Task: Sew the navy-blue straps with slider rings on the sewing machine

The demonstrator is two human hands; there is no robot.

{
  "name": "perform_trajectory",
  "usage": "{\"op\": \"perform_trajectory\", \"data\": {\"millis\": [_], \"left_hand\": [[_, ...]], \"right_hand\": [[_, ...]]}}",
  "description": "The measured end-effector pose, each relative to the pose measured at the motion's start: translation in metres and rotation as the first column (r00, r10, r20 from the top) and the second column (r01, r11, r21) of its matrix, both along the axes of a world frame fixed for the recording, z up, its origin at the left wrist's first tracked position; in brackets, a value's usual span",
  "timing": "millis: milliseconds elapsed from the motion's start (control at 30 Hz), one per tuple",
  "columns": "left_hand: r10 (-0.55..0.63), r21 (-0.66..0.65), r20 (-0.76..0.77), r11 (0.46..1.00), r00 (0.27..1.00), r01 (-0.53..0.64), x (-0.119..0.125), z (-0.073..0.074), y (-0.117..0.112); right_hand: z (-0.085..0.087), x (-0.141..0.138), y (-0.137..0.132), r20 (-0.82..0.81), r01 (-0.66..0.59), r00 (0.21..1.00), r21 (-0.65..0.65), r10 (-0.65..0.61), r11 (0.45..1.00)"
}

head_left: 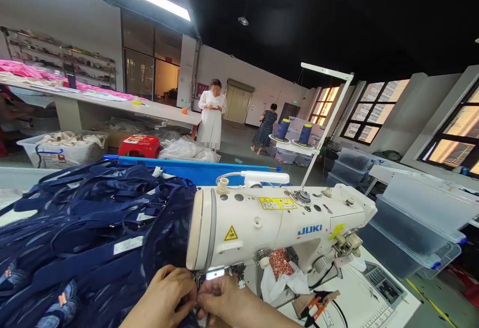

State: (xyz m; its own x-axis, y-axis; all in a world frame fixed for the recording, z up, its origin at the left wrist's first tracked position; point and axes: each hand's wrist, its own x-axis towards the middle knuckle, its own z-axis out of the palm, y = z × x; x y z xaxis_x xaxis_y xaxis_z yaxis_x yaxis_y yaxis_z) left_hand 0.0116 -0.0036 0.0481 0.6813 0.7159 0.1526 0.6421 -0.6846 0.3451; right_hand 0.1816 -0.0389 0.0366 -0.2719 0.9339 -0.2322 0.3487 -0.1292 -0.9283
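My left hand (pixel 168 293) is closed, its fingers curled at the needle end of a white JUKI sewing machine (pixel 239 223). Right beside it, my right hand (pixel 220 295) pinches just under the machine's head, the fingertips of both hands nearly meeting. Dark navy cloth shows below and between them, apparently part of a navy bra (pixel 190 319); its edge at the fingertips is hidden. A large heap of navy bras (pixel 101 228), with straps, white labels and pale blue lace, spreads left of the machine and reaches my left hand.
A white bag of copper-coloured bits (pixel 280 263) and orange-handled snips (pixel 318 308) lie on the machine table. Behind rise a thread stand with navy cones (pixel 283 129). Clear plastic bins (pixel 415 228) are stacked at right. A red stool (pixel 138 146) and two people (pixel 211 118) are farther back.
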Motion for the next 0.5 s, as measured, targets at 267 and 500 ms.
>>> {"op": "perform_trajectory", "data": {"millis": [267,500], "left_hand": [[0.041,-0.135,0.055,0.99,0.998,-0.033,-0.002,0.018,-0.009],[0.039,-0.163,0.026,0.986,0.999,-0.034,0.0,0.017,-0.006]], "right_hand": [[-0.004,0.004,-0.001,0.137,0.021,0.989,0.187,-0.047,0.982],[-0.025,0.01,-0.003,0.444,0.064,0.86,0.395,-0.251,0.917]]}}
